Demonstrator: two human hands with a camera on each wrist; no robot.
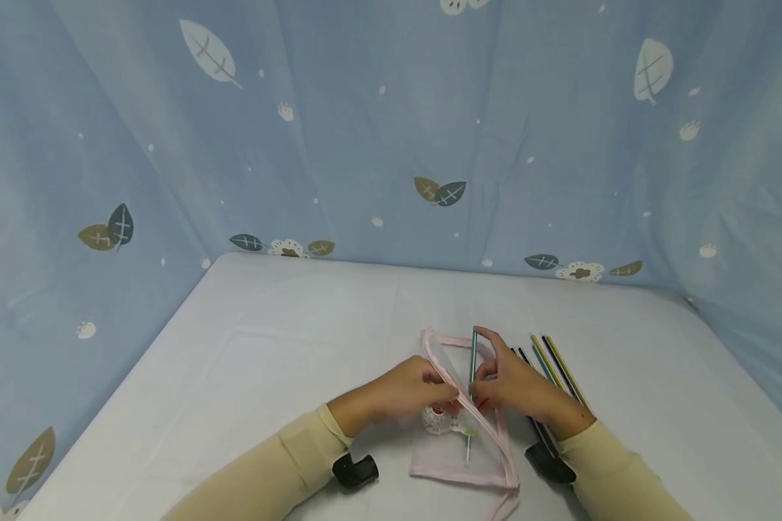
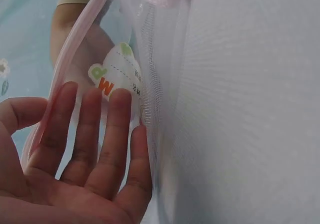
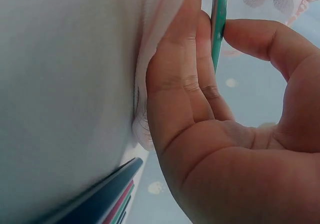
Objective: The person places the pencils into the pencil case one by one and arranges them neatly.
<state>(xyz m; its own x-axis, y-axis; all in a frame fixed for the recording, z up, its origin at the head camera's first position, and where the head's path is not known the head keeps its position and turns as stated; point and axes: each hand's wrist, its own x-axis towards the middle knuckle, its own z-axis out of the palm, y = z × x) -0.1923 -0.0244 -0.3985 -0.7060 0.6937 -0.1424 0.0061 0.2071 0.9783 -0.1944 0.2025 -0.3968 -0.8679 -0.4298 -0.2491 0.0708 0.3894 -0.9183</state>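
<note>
A see-through mesh pouch [image 1: 430,459] with pink trim lies on the table, its mouth held apart. My left hand [image 1: 409,391] pinches the pink zipper edge [image 2: 67,59] between thumb and index finger; the other fingers show in front of the mesh in the left wrist view. Thumb and fingers of my right hand [image 1: 513,383] pinch a green pencil [image 1: 473,354], also seen as a green shaft [image 3: 219,29] in the right wrist view. The pencil's lower part shows through the mesh, inside the pouch. A printed label [image 2: 120,72] decorates the pouch.
Several pencils [image 1: 563,369] lie side by side to the right, partly hidden under my right forearm. Black wrist straps [image 1: 355,472] sit on both wrists. A white cloth covers the table [image 1: 300,311]; a blue leaf-patterned curtain [image 1: 365,130] stands behind it.
</note>
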